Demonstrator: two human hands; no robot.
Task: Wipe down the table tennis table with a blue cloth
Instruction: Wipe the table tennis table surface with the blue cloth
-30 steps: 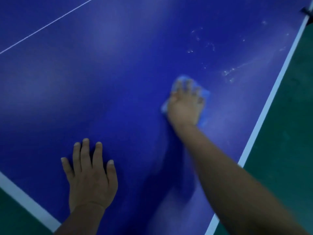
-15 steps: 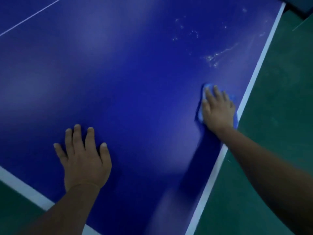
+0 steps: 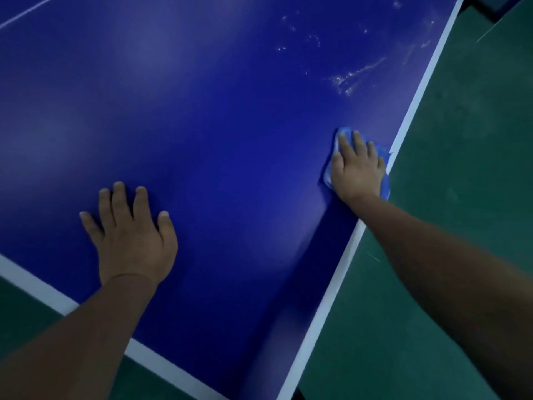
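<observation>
Both hands lie flat on the table tennis table (image 3: 216, 116): the left hand (image 3: 131, 238) is spread with straight fingers on the bare blue top near the near edge and holds nothing, and the right hand (image 3: 357, 166) presses with straight fingers on the blue cloth (image 3: 385, 192), which is bunched under the palm at the right side of the table, just beside the white side line (image 3: 409, 111). One corner of the cloth seems already to reach over this line, so a stroke further to the right would probably push it off the edge, and it could fall to the green floor (image 3: 461, 212) and collect dirt there. Because the cloth is crumpled small, it likely covers only a narrow band in each pass, and the whitish marks (image 3: 346, 77) farther away on the right part of the top could be missed; they are not yet wiped. The left hand carries weight, and on a smooth top it may slip if the person leans far. The top is dark blue and a little glossy, with white border lines and a thin white centre line (image 3: 28, 8) at far left. The room is dim, and some dark object at the far right corner is too unclear to name.
</observation>
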